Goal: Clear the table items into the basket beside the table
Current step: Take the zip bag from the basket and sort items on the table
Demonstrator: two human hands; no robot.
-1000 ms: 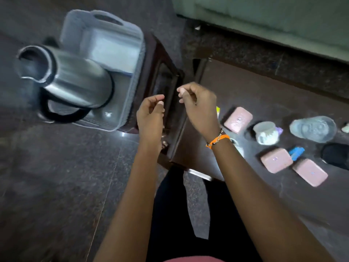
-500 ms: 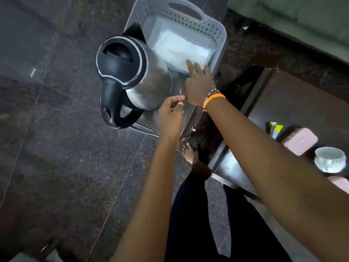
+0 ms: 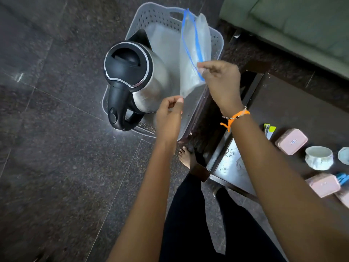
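Note:
A grey perforated basket stands on the floor left of the dark table. A steel kettle with a black lid and handle sits in its near left part. My right hand pinches the blue-zip edge of a clear plastic bag held above the basket. My left hand pinches the bag's lower corner. On the table lie pink boxes, a white cup, a yellow-green packet and a blue item.
A green sofa runs along the top right. The table's dark wooden frame edge lies just right of the basket. My bare foot stands on the dark tiled floor between basket and table.
My right hand lifted the clear bag up out of the basket. My left hand took hold of its lower corner. The view swung further toward the basket.

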